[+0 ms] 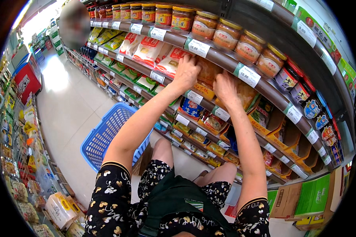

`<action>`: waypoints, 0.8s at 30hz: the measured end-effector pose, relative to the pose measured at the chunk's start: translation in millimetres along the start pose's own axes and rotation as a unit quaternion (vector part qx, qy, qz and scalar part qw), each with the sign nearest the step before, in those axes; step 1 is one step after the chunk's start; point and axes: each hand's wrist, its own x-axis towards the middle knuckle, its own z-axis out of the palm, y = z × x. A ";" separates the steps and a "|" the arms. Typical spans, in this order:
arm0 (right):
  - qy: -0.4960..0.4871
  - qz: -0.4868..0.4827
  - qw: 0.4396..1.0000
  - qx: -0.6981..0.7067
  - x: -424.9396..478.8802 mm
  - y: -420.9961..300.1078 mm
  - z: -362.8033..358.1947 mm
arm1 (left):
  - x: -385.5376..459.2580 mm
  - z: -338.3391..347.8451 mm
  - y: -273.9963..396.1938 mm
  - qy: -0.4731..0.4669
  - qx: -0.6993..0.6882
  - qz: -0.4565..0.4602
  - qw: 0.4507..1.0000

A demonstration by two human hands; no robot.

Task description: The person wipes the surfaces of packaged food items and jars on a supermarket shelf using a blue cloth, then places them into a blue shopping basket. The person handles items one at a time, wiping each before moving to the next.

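Both my hands reach onto a middle shelf of a shop rack. My left hand (187, 71) has its fingers bent at the border between a white-and-red seasoning bag (169, 61) and a brown see-through food packet (207, 70). At the right side of that packet is my right hand (226, 86), fingers curled down and their tips partly hidden. The packet stands in a yellow cardboard display box (203, 90) between the two hands. Another brown packet (245, 92) lies just right of my right hand. Whether either hand grips a packet cannot be made out.
Glass jars with yellow lids (227, 33) line the shelf above, behind a price-tag rail (197, 47). A blue plastic basket (106, 130) stands at my left. Packets fill the lower shelves. Cardboard boxes (285, 199) sit at the lower right, and another stocked rack (32, 142) borders the aisle.
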 end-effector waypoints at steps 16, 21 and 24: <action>-0.122 -0.130 0.979 -0.102 28.9 10.6 28.8 | -54.1 3.2 20.3 0.006 -0.054 0.030 0.998; -0.032 -0.225 0.969 -0.095 13.5 13.9 27.3 | -144.7 -12.3 21.1 0.118 -0.095 -0.022 0.988; -0.035 -0.225 0.968 -0.102 10.1 3.9 20.5 | -212.5 -11.6 -16.6 0.163 -0.071 -0.197 0.964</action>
